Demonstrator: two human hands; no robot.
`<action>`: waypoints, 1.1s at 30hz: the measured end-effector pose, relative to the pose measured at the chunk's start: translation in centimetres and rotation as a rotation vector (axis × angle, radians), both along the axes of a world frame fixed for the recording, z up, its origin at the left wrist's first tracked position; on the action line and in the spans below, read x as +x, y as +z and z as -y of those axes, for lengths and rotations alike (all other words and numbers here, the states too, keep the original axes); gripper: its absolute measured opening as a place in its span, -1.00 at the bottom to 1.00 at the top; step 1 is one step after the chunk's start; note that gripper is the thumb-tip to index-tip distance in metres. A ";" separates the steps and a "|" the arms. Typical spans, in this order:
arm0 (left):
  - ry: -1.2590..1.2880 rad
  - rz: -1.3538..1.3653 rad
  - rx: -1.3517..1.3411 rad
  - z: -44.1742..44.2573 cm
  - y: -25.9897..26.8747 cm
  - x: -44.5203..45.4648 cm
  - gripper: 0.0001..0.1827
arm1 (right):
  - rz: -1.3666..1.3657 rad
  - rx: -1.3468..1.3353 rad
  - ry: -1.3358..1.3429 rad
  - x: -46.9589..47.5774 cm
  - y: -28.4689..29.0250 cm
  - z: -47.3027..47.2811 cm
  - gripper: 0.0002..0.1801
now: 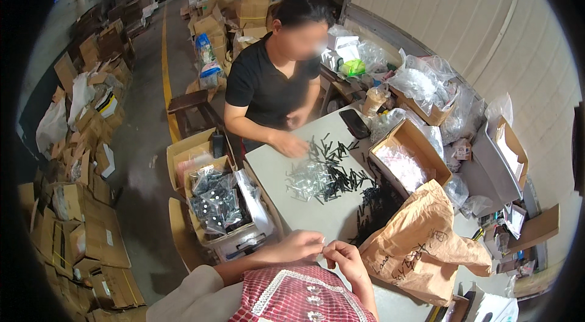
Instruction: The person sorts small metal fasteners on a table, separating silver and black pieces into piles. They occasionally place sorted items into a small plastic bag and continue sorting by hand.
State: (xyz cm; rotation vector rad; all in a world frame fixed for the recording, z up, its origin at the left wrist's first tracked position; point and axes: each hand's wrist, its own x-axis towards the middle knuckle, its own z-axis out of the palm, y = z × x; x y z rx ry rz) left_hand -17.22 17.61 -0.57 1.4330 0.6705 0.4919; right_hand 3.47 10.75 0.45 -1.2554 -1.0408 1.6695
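Note:
Close to my apron, at the near edge of the table, the fingertips of my left hand (297, 245) and my right hand (343, 259) meet. Both pinch a small whitish, translucent piece (321, 256), mostly hidden by the fingers; what it is I cannot tell. Beyond them on the pale tabletop (305, 217) lies a pile of small clear plastic pieces (307, 181). Thin black rod-like parts (340, 181) spread beside and partly among that pile. To the right of my right hand stands a crumpled brown paper bag (418, 249) with handwriting on it.
A co-worker (274, 79) sits across, one hand (291, 143) at the black parts. A phone (354, 123), a drink cup (375, 101) and a carton of clear bags (411, 157) line the right side. At left, a carton (215, 203) holds bagged black parts.

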 end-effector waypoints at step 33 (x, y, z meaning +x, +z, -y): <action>0.316 0.147 -0.165 -1.8 -3.8 -2.4 -0.83 | 0.835 0.403 -0.228 -3.6 0.2 3.8 -0.43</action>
